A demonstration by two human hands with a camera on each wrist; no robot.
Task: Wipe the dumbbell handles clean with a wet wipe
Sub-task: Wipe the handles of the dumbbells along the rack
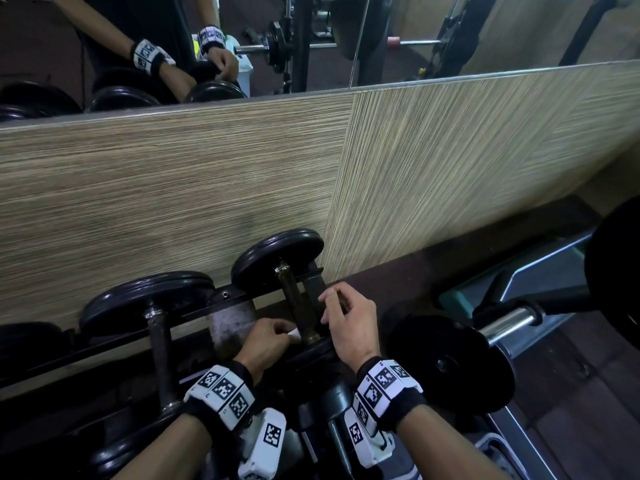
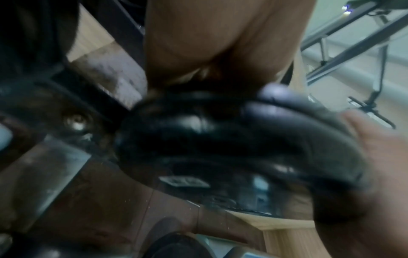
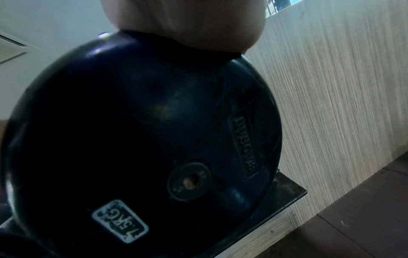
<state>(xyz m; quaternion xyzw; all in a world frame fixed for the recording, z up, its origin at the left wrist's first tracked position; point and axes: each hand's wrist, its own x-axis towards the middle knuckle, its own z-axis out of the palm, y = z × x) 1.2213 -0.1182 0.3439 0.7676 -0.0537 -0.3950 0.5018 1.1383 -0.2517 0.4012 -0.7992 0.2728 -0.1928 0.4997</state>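
A dumbbell with black plates lies on the rack, its brass-coloured handle (image 1: 294, 303) running away from me. My left hand (image 1: 285, 336) pinches a small white wet wipe (image 1: 294, 335) against the near end of that handle. My right hand (image 1: 327, 306) hovers just right of the handle with loosely bent fingers, and nothing shows in it. The blurred left wrist view shows the dumbbell's near plate (image 2: 220, 139) under my palm. In the right wrist view that plate (image 3: 132, 139) fills the frame and bears a 7.5KG label (image 3: 120, 221); the fingers are hidden.
A second dumbbell (image 1: 161, 355) rests on the rack (image 1: 221, 296) to the left. A wood-grain wall panel (image 1: 207, 185) stands close behind, with a mirror (image 1: 311, 39) above. On the right lies a barbell (image 1: 509, 323) with a black plate (image 1: 450, 362).
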